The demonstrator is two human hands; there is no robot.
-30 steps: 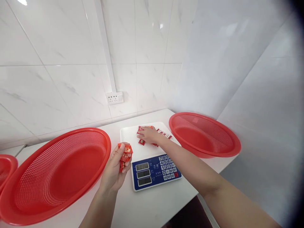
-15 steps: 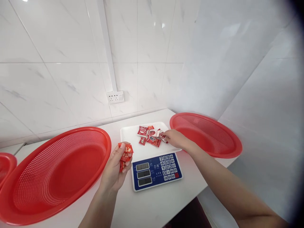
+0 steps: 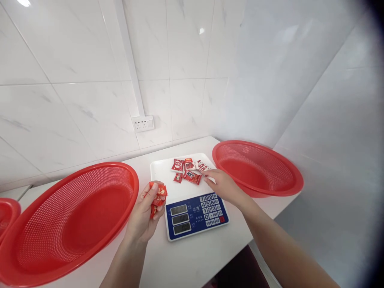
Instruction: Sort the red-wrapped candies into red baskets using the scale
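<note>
My left hand (image 3: 147, 214) is closed around several small red packets (image 3: 158, 196), just left of the scale. Several red and white packets (image 3: 192, 177) lie together on the white scale tray (image 3: 162, 184). My right hand (image 3: 222, 184) is over the tray's right side, thumb and forefinger apart, its fingertips beside the packets, with nothing seen between them. Below the tray is the scale's blue panel (image 3: 195, 218), with its displays at left and keys at right.
A large red basket (image 3: 96, 216) stands at the left, and part of another (image 3: 9, 212) shows at the far left edge. A third red basket (image 3: 255, 168) is at the right. Behind the table (image 3: 192, 256) is a tiled wall with a socket (image 3: 143, 123).
My right hand has drawn back a little toward the tray's near right corner, and its fingers have parted from a packet. My left hand still holds its packets. The view has shifted slightly.
</note>
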